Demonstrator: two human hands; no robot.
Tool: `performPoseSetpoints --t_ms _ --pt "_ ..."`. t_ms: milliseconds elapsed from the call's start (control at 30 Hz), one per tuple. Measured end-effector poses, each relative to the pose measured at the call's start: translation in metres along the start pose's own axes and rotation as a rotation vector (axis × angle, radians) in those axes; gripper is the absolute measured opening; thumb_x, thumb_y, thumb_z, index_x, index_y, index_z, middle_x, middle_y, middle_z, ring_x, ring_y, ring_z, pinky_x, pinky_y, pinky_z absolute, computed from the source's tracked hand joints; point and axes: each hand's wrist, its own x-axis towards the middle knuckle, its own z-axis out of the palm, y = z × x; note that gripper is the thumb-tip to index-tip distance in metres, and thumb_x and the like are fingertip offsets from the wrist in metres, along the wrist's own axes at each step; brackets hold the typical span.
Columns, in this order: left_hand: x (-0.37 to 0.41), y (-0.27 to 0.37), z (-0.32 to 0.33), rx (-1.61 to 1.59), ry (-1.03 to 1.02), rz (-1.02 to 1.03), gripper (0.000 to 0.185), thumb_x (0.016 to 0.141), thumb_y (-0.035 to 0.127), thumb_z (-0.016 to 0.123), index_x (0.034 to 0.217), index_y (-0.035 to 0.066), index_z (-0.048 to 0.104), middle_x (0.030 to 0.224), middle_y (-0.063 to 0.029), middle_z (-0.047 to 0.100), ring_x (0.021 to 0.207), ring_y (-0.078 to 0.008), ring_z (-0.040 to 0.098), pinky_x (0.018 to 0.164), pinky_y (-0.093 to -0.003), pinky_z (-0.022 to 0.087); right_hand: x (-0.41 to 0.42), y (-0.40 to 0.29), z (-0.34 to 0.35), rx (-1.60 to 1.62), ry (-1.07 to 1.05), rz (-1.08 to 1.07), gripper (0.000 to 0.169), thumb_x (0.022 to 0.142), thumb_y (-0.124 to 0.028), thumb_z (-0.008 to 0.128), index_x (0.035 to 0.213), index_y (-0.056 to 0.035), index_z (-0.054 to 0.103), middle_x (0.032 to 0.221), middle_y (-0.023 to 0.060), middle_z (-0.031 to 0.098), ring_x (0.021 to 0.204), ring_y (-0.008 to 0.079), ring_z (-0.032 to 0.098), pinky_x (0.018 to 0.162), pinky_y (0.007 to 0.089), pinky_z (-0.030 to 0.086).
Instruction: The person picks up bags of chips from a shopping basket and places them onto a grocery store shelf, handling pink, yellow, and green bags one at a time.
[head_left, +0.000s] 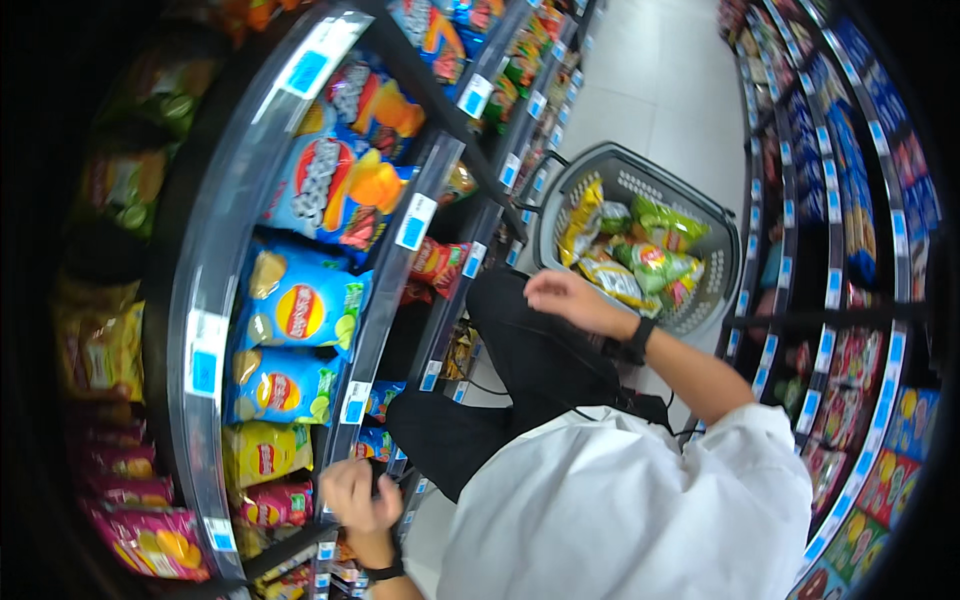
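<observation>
My left hand (356, 495) is beside the front edge of a snack shelf (379, 322), fingers loosely bent and apart, holding nothing I can see. Closest to it on that shelf are a magenta bag of chips (275, 503) and a yellow bag of chips (268, 454). Two light blue Lay's bags (304, 309) stand further along. Above my bent knee, my right hand (566, 298) hangs with loosely curled fingers and nothing visible in it. Just beyond it on the floor stands a grey plastic shopping basket (721, 274), containing several chip bags, among them a green one (656, 262) and a yellow one (583, 221).
Blue ridged chip bags (337, 187) fill the shelf further along. Pink bags (154, 540) lie at the far left. Another shelf unit (832, 277) with packaged goods lines the right side. A pale tiled aisle floor (630, 67) runs between them.
</observation>
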Motion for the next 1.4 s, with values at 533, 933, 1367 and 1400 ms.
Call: performPoseSetpoints --t_ms 533,933,1367,1400 --pt "-0.048 0.022 0.110 -0.296 -0.056 -0.598 0.019 0.082 -0.002 0.062 0.100 -0.003 0.060 0.095 -0.0177 0.062 0.085 -0.0338 0.059 0.077 -0.0401 0.047 0.132 0.161 -0.157 -0.580 0.971 0.395 0.066 0.076 -0.036 0.068 0.138 -0.0190 0.051 0.149 0.0297 0.023 0.131 0.0456 0.037 0.108 0.0425 0.034" --pt "-0.043 0.027 0.113 -0.335 -0.056 -0.628 0.021 0.082 -0.001 0.063 0.102 -0.003 0.060 0.096 -0.0173 0.063 0.087 -0.0338 0.059 0.076 -0.0405 0.048 0.100 0.188 -0.204 -0.211 1.018 0.200 0.039 0.083 -0.025 0.066 0.111 0.0025 0.061 0.102 0.0134 0.067 0.092 0.0229 0.063 0.080 0.0330 0.048" --pt "-0.025 0.029 0.114 -0.512 0.040 -0.600 0.023 0.083 -0.001 0.063 0.105 -0.003 0.059 0.100 -0.0161 0.062 0.088 -0.0298 0.060 0.076 -0.0362 0.049 -0.032 -0.054 -0.083 -0.788 0.527 -0.343 0.027 0.088 -0.014 0.063 0.110 0.0021 0.063 0.114 0.0171 0.063 0.112 0.0315 0.056 0.102 0.0395 0.040" --pt "-0.022 0.030 0.113 -0.538 0.041 -0.613 0.025 0.083 -0.001 0.063 0.108 -0.002 0.059 0.103 -0.0153 0.062 0.089 -0.0282 0.059 0.078 -0.0344 0.049 -0.040 -0.082 -0.064 -0.860 0.460 -0.411 0.023 0.087 -0.010 0.064 0.107 0.0018 0.063 0.114 0.0163 0.063 0.111 0.0318 0.057 0.104 0.0423 0.038"
